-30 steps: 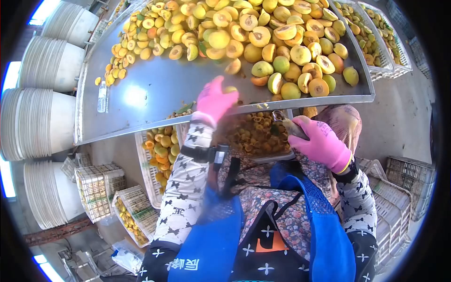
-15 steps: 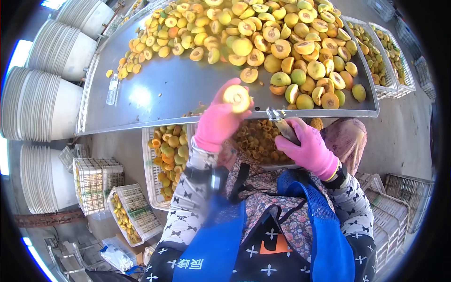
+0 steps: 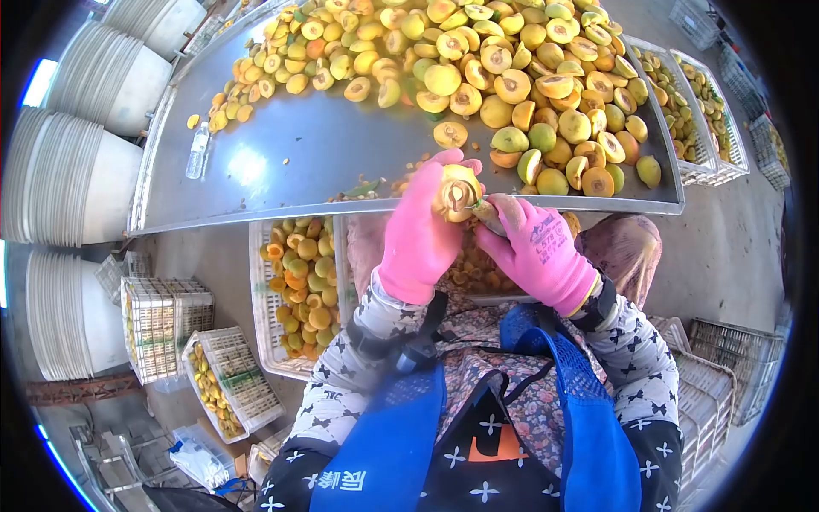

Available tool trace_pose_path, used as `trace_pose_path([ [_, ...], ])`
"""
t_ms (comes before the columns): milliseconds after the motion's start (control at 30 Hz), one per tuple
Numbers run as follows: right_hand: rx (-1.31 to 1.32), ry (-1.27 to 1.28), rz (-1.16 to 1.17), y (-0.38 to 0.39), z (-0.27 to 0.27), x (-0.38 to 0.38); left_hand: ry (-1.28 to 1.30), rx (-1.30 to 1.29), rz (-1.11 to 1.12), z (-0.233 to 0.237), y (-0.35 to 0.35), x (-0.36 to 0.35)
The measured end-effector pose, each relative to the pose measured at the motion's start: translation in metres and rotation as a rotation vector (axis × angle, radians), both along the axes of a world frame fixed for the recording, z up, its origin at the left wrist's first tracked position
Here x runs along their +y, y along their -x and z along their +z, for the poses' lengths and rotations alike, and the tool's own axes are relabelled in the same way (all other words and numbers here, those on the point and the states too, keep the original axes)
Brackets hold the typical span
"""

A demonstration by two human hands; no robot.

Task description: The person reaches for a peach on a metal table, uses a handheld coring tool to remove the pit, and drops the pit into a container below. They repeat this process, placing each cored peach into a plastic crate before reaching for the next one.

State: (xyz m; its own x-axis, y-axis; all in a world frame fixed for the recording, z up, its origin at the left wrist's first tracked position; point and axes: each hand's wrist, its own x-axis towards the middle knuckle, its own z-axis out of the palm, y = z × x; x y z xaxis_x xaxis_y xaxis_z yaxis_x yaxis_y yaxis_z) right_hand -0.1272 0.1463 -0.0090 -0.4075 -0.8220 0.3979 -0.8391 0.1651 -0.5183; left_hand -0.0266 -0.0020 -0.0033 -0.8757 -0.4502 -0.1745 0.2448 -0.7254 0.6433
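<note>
My left hand, in a pink glove, holds a yellow peach half with its cut face turned up. My right hand, gloved the same way, grips a pitting tool by its handle. The tool's metal tip meets the middle of the cut face, where the pit lies; the tip itself is mostly hidden. Both hands are over the near edge of a metal table. Partly hidden below them is a container of brownish peach scraps.
Many cut peaches are heaped at the table's far side. A plastic bottle lies at its left. A crate of peach halves stands left of my legs. White stacked tubs line the left; more crates stand at right.
My hands have come together. The pitting tool has moved left from beside the peach half into its cut face, and my left hand has shifted slightly right and down.
</note>
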Motion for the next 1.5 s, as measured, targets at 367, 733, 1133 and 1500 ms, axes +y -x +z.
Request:
trace_pose_path([
  [367, -0.415, 0.135, -0.003, 0.016, 0.006, -0.008, -0.051, -0.003, -0.275, -0.002, -0.008, 0.006],
  [733, -1.184, 0.331, -0.156, -0.017, -0.008, -0.013, 0.462, 0.042, 0.019, 0.008, -0.008, 0.02],
  [1133, -0.952, 0.208, -0.023, -0.002, -0.007, -0.016, 0.637, -0.232, -0.003, 0.0, -0.019, 0.029],
  [1500, -0.264, 0.145, 0.057, -0.017, -0.006, 0.014, 0.267, 0.033, 0.243, 0.012, -0.017, 0.014],
])
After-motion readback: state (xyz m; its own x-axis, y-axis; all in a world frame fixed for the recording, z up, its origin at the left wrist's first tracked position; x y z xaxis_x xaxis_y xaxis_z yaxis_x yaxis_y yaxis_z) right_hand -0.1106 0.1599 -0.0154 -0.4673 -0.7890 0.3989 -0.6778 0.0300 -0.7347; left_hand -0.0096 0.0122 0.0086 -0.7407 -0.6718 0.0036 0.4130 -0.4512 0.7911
